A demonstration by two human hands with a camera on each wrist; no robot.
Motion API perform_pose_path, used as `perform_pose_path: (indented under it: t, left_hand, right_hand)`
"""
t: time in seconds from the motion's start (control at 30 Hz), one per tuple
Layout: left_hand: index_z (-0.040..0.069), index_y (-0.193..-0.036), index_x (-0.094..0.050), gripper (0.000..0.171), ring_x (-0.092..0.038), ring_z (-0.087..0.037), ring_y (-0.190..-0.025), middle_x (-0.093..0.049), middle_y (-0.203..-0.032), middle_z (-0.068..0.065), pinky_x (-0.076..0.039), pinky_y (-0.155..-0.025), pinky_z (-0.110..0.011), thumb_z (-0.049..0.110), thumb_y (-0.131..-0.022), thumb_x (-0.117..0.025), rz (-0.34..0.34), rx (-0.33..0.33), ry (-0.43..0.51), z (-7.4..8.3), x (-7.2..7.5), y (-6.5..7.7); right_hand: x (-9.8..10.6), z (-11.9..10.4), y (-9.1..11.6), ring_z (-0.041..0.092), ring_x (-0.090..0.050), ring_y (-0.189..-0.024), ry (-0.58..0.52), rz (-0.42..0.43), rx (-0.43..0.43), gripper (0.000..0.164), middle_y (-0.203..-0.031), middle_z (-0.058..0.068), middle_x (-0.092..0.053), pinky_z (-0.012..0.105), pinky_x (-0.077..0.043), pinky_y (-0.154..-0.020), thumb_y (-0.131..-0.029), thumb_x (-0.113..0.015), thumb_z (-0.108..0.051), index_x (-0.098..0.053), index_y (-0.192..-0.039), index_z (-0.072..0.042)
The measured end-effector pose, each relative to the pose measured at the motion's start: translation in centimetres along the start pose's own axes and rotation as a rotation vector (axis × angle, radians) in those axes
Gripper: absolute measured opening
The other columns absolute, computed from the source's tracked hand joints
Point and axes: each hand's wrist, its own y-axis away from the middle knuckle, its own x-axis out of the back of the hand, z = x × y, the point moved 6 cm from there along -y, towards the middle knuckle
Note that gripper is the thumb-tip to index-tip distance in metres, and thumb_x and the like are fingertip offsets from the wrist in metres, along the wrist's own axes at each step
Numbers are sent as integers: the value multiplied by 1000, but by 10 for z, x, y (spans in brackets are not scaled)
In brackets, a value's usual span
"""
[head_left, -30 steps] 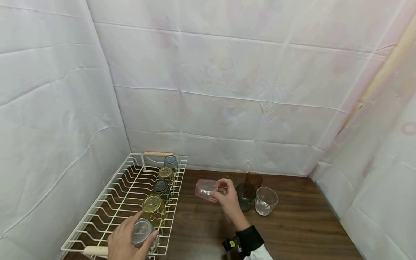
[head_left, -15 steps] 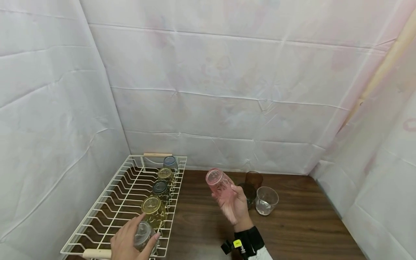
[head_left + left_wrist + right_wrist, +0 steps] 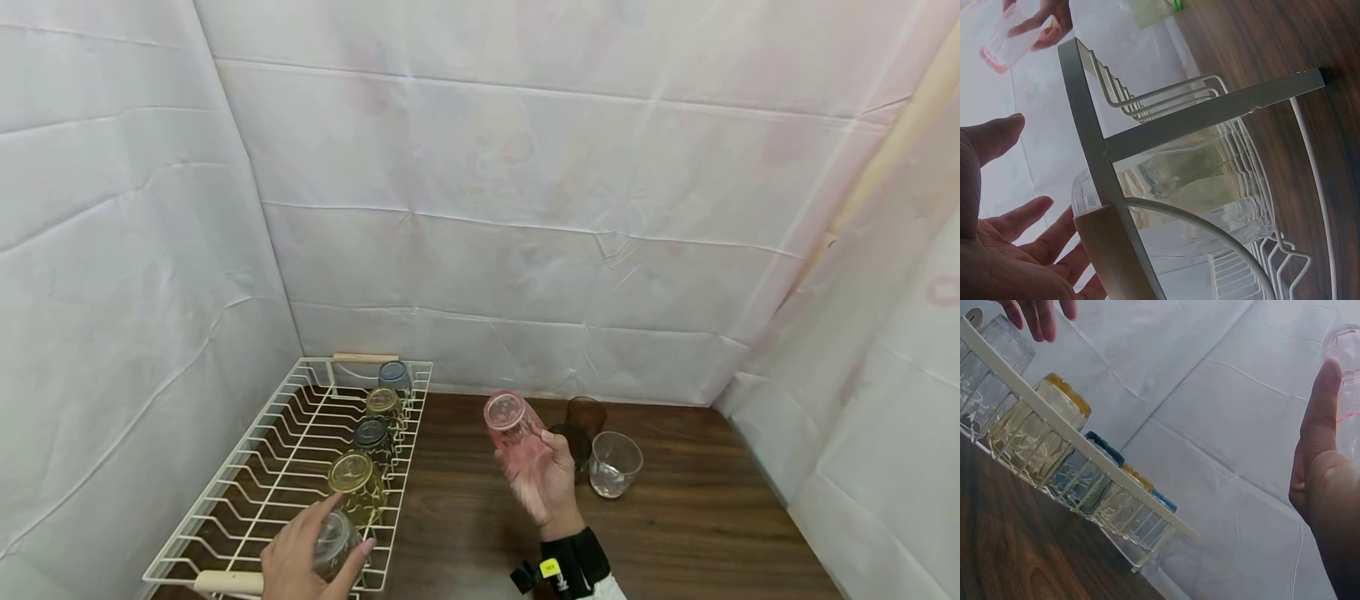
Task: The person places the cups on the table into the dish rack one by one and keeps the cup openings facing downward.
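My right hand (image 3: 543, 479) grips a pink drinking glass (image 3: 506, 412) above the table, its base turned up and tilted toward the left. The pink glass (image 3: 1349, 381) also shows at the edge of the right wrist view. Over the near end of a white wire dish rack (image 3: 247, 533), my left hand (image 3: 300, 554) spreads its thumb and fingers about an upside-down clear glass (image 3: 332, 542). In the left wrist view the fingertips (image 3: 1041, 203) are relaxed beside that glass's base. Behind it in the rack stands an upturned yellow glass (image 3: 352, 475).
Further along the same row stand upturned dark (image 3: 372, 435), amber (image 3: 384, 403) and blue (image 3: 393, 375) glasses. On the wooden table at right are a clear tumbler (image 3: 615, 467), a brown glass (image 3: 587, 412) and a dark glass (image 3: 573, 442). White cloth walls enclose the back and sides.
My right hand has turned the pink glass from lying sideways to base up and shifted it slightly right. The left hand has stayed by the clear glass, moving slightly right.
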Motion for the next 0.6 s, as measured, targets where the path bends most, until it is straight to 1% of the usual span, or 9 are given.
perform_pose_path:
  t: [0.17,0.3,0.4,0.5,0.6]
  left_hand:
    - [9,-130,-70,75,-69,-44,-108,-75,-121,-20,-38,-84,-60,29,-63,-99,-45,36,-21,0,-1,0]
    - [9,-130,-70,75,-69,-44,-108,-75,-121,-19,-39,-84,-60,30,-64,-99,-58,42,-33,0,-1,-1]
    - [9,-129,-70,76,-69,-43,-108,-75,-121,-19,-37,-84,-59,29,-63,-99,-43,29,-23,1,-2,-1]
    - [8,-128,-70,76,-67,-40,-107,-76,-119,-19,-36,-84,-56,26,-59,-100,-4,-3,8,2,-2,-1]
    - [8,-127,-71,77,-65,-36,-106,-77,-118,-18,-36,-85,-55,25,-58,-100,17,-27,32,3,-3,-1]
  right_hand:
    - [-2,-1,-1,29,-64,-134,-20,-38,11,50,-154,15,-50,33,-63,-101,-106,-43,-17,-43,-156,-14]
    - [-3,-2,-1,30,-62,-135,-32,-54,16,50,-154,14,-50,33,-63,-101,-106,-44,-17,-43,-155,-14]
    - [-3,-3,-2,30,-62,-135,-30,-49,21,50,-154,14,-50,34,-63,-101,-106,-42,-17,-43,-156,-14]
    - [-5,-3,-2,30,-62,-136,-34,-51,17,51,-155,14,-50,34,-64,-100,-106,-39,-17,-41,-157,-14]
    - [-5,-2,-2,30,-61,-136,-40,-54,13,52,-155,14,-51,34,-64,-101,-106,-38,-17,-41,-158,-14]
